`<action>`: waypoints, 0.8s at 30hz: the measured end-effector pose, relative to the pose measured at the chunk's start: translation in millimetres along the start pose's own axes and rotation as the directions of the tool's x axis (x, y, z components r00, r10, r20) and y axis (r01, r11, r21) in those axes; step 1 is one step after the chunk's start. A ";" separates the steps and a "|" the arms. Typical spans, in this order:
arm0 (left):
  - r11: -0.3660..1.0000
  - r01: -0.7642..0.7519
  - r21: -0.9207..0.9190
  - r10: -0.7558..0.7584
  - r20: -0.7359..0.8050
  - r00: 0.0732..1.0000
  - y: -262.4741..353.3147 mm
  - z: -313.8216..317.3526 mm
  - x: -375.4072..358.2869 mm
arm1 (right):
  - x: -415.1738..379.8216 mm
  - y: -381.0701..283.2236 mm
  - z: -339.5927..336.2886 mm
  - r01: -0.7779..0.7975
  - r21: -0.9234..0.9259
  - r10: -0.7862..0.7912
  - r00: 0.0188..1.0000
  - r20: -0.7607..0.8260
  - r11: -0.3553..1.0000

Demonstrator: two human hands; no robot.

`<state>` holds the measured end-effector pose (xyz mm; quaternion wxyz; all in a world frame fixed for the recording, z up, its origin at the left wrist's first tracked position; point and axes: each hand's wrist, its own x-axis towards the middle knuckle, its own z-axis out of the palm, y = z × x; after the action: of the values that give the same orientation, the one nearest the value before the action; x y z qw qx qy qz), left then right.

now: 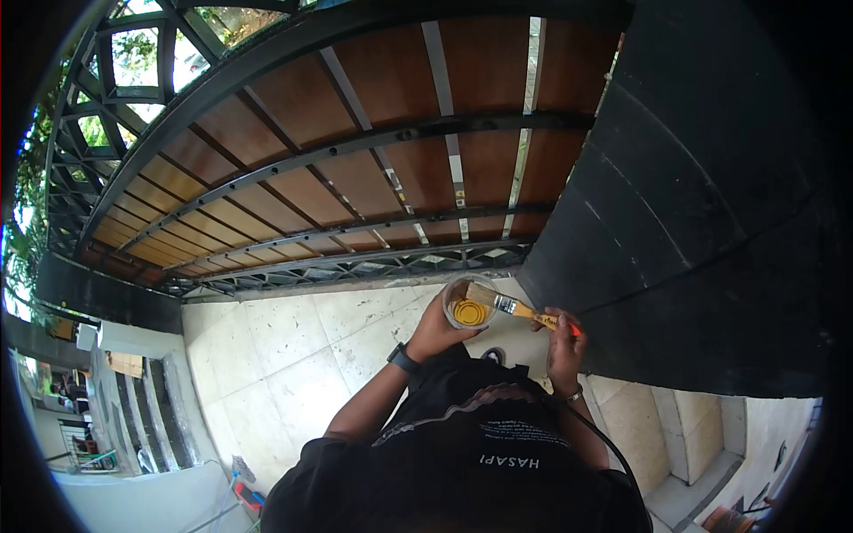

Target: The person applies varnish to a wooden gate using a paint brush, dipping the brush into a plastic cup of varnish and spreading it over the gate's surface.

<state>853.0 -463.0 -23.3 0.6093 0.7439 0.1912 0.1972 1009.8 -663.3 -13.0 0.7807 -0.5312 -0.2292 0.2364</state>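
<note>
1. The gate fills the upper left and centre of the frame: brown wooden slats, flat and smooth-looking, set in a dark metal frame with angular bars. It looks rigid and heavy, a fixed surface that will not give when you press against it.

2. The dark wall takes up the right side. It looks matt, with faint lines across it, and stands just beside your right hand.

3. The pale floor tiles lie in the lower centre, large, square and slightly mottled.

4. Your left hand, just right of centre, wraps around the small clear cup, fingers curled against its side from below. The cup looks thin-walled and light, probably plastic. I judge it will flex if squeezed, so grip it round the body, firm but not crushing, and keep it level. The yellow-amber liquid inside will slop and drip if tipped, and any run down the wall would make it slippery.

5. Your right hand pinches the brush by the far end of its handle, fingers closed around it. The handle looks stiff, wooden and orange-tipped, with a shiny metal band. The pale bristles are soft and lie over the cup's rim. The brush seems light; a grip nearer the band would likely give you finer control.

6. A dark watch sits on your left wrist.
</note>
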 end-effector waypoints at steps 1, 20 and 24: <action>1.000 0.008 -0.002 -0.008 0.002 1.000 -1.9 0.0 -1.4 | -0.9 -2.7 2.5 0.001 -0.020 -0.001 1.000 -0.028 1.000; 1.000 0.024 -0.013 -0.022 0.086 0.996 -1.1 -2.7 -0.2 | 2.0 15.3 -7.5 -0.016 0.073 0.013 0.999 0.049 0.997; 0.999 0.029 0.016 -0.030 0.060 0.998 1.9 -7.2 -6.1 | 1.5 25.0 -10.9 -0.035 0.101 0.032 0.999 0.025 0.994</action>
<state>844.1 -460.7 -20.5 0.6120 0.7512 0.1853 0.1640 1014.5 -662.1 -40.0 0.7999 -0.4918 -0.2169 0.2668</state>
